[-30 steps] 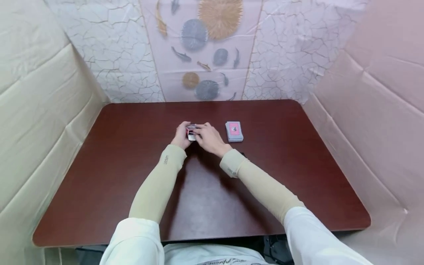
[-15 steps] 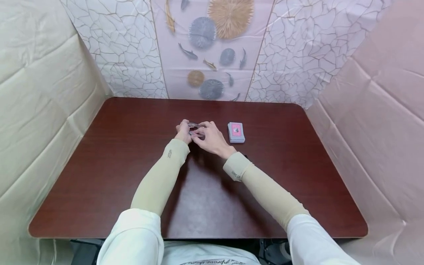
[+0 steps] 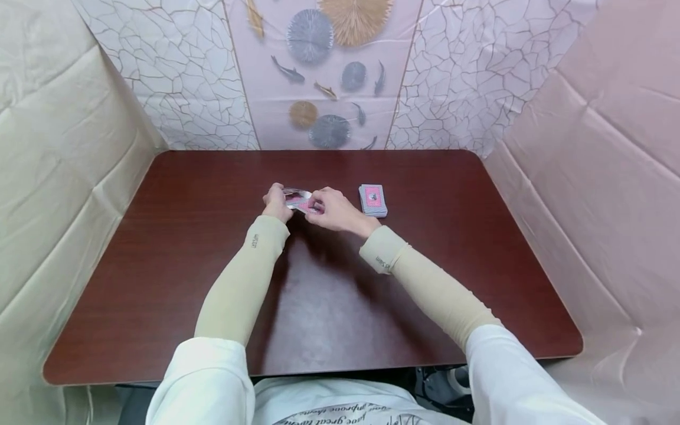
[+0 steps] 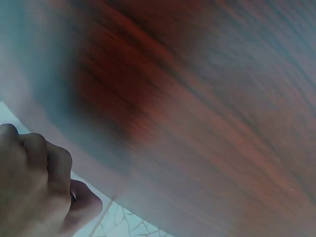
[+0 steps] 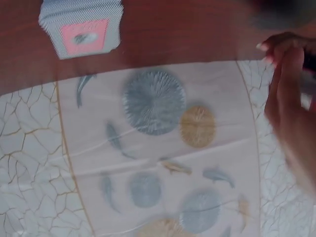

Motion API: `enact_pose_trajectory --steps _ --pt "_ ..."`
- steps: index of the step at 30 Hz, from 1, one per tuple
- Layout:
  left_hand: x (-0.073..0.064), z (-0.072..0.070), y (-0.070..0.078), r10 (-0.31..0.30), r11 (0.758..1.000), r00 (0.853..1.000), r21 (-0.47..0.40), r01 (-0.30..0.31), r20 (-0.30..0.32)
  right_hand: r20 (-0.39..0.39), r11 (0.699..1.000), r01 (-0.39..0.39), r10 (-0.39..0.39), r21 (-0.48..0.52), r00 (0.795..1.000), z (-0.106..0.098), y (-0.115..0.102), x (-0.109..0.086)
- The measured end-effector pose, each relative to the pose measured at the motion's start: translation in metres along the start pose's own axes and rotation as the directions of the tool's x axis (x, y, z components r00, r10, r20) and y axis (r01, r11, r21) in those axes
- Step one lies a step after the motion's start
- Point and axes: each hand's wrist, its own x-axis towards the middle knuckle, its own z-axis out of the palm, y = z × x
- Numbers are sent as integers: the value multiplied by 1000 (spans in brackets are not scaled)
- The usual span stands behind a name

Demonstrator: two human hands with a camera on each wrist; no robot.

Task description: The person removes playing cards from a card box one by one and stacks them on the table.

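In the head view, my left hand grips a small playing-card box from its left side, above the back half of the table. My right hand reaches in from the other side, thumb and fingers pinching the box's right end. Silvery edges and a pink-patterned face show between the hands. In the left wrist view only the curled back of the left hand appears. The right hand is at the right edge of its wrist view. Beside it lies a squared deck of playing cards, grey-edged with a pink centre.
The dark red-brown table has rounded corners. Behind it hangs a patterned wall covering; pale padded fabric stands along the left side and pinkish fabric along the right.
Both hands have shifted slightly left relative to the deck and stand wider apart. More of the box's pink-patterned face shows between them. The deck of cards has stayed put.
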Motion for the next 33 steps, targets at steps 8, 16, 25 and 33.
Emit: enact_pose_trajectory --steps 8,16,25,33 --pt "-99 0 33 -83 994 996 73 80 40 -13 977 -208 208 -48 978 -23 41 0" --pt "-102 5 33 -94 990 988 120 79 122 -375 858 -513 466 -31 801 -11 107 -4" --pt "-104 -5 34 -112 986 987 140 95 119 -361 804 -591 533 -66 765 25 127 -11" --pt "-106 -3 48 -80 990 989 129 64 125 -332 809 -579 520 -105 787 23 123 -3"
